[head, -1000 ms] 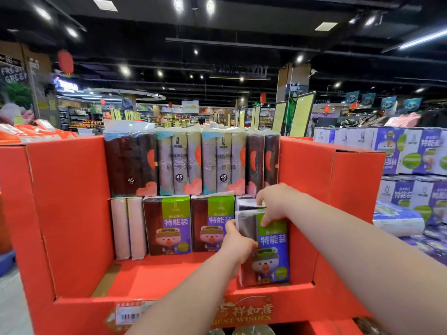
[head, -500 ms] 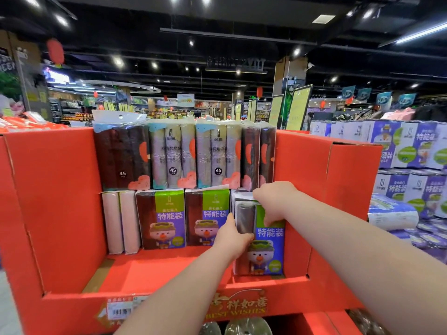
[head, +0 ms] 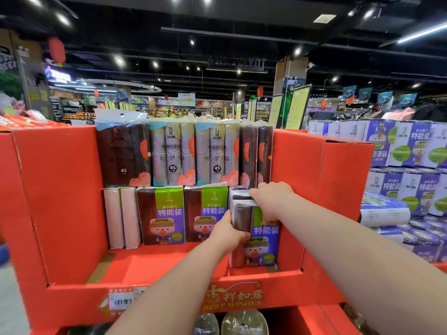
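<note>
While upright, pack (head: 264,234) in both hands (head: 227,235) (head: 272,199)

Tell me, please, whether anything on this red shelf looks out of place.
Yes: the pack gripped by the left hand and right hand stands forward of its row, at right. Two pale packs at far left show plain sides, not labels.

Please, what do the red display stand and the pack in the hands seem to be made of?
Red display stand: probably cardboard, matte red print; folds, creases and cut edges show. Pack: likely glossy plastic film around rolls; light glints on its dark side.
</note>
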`<state>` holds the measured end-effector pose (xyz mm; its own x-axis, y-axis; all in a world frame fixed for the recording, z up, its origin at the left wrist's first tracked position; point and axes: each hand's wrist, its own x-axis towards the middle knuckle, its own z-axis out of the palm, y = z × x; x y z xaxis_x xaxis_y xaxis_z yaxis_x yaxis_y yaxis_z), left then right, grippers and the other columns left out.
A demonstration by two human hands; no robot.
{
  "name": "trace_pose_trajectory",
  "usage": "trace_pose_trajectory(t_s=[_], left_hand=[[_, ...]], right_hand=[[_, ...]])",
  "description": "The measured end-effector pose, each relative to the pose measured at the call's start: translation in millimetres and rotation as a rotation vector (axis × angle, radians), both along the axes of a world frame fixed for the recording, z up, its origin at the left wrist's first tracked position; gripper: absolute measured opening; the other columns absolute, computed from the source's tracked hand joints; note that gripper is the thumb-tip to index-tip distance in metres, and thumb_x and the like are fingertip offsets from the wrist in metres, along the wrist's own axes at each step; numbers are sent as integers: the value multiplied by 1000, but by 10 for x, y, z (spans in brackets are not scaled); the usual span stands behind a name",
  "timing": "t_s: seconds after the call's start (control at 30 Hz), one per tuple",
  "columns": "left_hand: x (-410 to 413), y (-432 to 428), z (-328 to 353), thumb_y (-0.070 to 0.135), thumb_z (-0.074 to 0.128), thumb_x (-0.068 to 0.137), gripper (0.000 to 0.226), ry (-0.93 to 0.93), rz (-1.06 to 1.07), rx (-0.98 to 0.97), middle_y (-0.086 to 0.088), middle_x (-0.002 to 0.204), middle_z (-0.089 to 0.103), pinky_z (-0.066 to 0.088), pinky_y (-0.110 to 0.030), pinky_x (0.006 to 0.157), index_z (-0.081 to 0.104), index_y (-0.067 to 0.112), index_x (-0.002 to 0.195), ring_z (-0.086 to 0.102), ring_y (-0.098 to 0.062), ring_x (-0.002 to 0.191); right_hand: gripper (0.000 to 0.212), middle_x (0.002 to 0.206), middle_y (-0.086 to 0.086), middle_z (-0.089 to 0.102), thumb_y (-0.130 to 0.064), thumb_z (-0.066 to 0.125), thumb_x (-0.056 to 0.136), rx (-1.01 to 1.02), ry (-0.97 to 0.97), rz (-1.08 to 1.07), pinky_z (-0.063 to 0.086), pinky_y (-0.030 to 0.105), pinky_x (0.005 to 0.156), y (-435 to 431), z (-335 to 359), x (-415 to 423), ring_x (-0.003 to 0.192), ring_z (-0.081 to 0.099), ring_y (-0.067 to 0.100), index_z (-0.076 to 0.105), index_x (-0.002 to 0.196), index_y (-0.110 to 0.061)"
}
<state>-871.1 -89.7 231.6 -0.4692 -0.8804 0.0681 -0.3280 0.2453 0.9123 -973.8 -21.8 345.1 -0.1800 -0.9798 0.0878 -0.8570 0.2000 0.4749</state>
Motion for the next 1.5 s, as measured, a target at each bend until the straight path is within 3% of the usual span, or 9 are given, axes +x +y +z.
trace_pose_trajectory(t_s=[0.17, 0.3, 0.47, 0.63, 0.8, 1.07, 1.3, 1.4, 1.5], left_hand=[[18, 59, 10, 17, 76, 74, 60, 10, 79, -3, -8, 117, 64, 52, -35, 90, 49, 15, 127, 61, -22, 104], [37, 55, 8, 25, 77, 76, 61, 50, 106, 52, -13, 115, 63, 52, -31, 71, 46, 17, 127, 65, -28, 99], [13, 75, 31, 19, 75, 77, 66, 18, 80, 29, -10, 122, 60, 53, -34, 85, 41, 15, 133, 61, -23, 104], [-19, 73, 52, 2, 69, 78, 53, 107, -17, 78, -7, 115, 63, 52, -29, 81, 46, 20, 122, 60, -18, 99], [-14, 54, 11, 1, 70, 79, 54, 166, -23, 71, -4, 110, 63, 47, -10, 57, 47, 20, 125, 60, -8, 85], [12, 44, 65, 13, 76, 71, 60, 70, -13, 90, -7, 116, 65, 52, -36, 89, 47, 22, 124, 62, -23, 104], [110, 118, 107, 21, 76, 74, 82, 10, 43, 60, -8, 128, 58, 47, -34, 99, 32, 16, 144, 57, -21, 111], [205, 191, 166, 26, 71, 83, 81, -89, 59, -27, -8, 142, 47, 38, -21, 91, 25, 14, 148, 49, -21, 121], [285, 289, 203, 32, 66, 86, 77, -160, 87, -85, -9, 147, 41, 38, -25, 98, 26, 13, 148, 42, -23, 131]], right_hand=[[54, 128, 5, 55, -28, 70, 82, -28, -9, 26, 40, 35, 78, 34, 4, -7, 117, 56, 28, 44, 128, -17], [36, 125, 6, 58, -21, 60, 89, -83, -35, 50, 38, 33, 70, 39, 34, -40, 114, 58, 28, 46, 122, -13], [54, 130, 6, 52, -28, 70, 83, -45, -2, 48, 42, 38, 85, 17, -10, -32, 120, 53, 29, 44, 128, -14], [64, 133, 4, 53, -34, 75, 78, -1, -101, 54, 44, 37, 88, -35, -65, -80, 121, 55, 26, 39, 127, -14], [59, 133, 6, 50, -28, 70, 84, -16, -112, 67, 46, 39, 88, -59, -106, -97, 123, 53, 27, 39, 132, -13], [55, 129, 9, 48, -22, 68, 81, 2, -153, 58, 47, 42, 89, -95, -98, -96, 121, 51, 30, 41, 128, -12], [60, 130, 8, 48, -20, 68, 79, -21, -131, 60, 46, 43, 89, -11, -85, -46, 123, 48, 29, 38, 131, -13], [61, 131, 6, 47, -22, 68, 80, -30, -104, 66, 44, 42, 88, 66, -49, -1, 124, 47, 29, 38, 133, -16], [56, 130, 6, 49, -23, 67, 81, -11, -81, 68, 43, 41, 89, 145, -55, 33, 122, 51, 30, 41, 131, -18]])
